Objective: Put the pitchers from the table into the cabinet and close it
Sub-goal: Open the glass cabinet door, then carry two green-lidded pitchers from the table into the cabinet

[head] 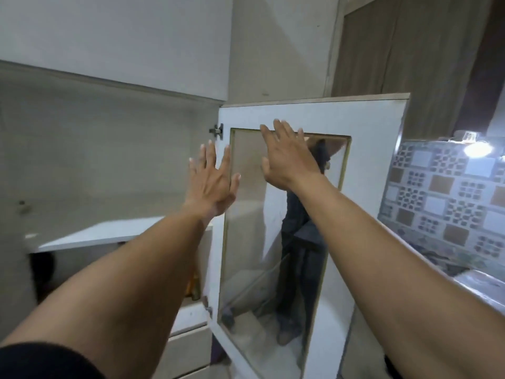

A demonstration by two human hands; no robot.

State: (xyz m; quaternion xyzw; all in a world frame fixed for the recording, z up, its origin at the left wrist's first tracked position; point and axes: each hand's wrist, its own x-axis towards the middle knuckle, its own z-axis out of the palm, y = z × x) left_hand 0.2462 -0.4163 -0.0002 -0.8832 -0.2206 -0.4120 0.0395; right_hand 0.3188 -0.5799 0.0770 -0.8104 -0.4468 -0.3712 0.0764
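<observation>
Pitchers: none can be made out; the lower part of the cabinet (pixel 109 160) is dark and mostly blocked by the left forearm. Something orange-brown (pixel 194 285) shows in the gap beside that arm, too hidden to identify.

Cabinet: one, wall-mounted, standing open. One white shelf (pixel 103 233) is visible inside, its top bare where seen. The left side of the interior is blurred.

Door (pixel 369 160): one, white, swung out to the right, with one glass pane (pixel 254 242) framed in a gold strip. The pane reflects a dark-clothed figure. Its lower edge is cut off by the frame. Hinges: two, one upper (pixel 217 130), one lower (pixel 209 310).

Hands: two, both raised, bare, holding nothing. Left hand (pixel 211 184) has fingers (pixel 209 154) spread wide, at the hinge edge of the door; contact cannot be told. Right hand (pixel 287 157) lies flat with fingers (pixel 281 132) straight and close together over the upper part of the pane.

Tiled wall (pixel 442 195): patterned, at right, with one bright lamp (pixel 476 149).
</observation>
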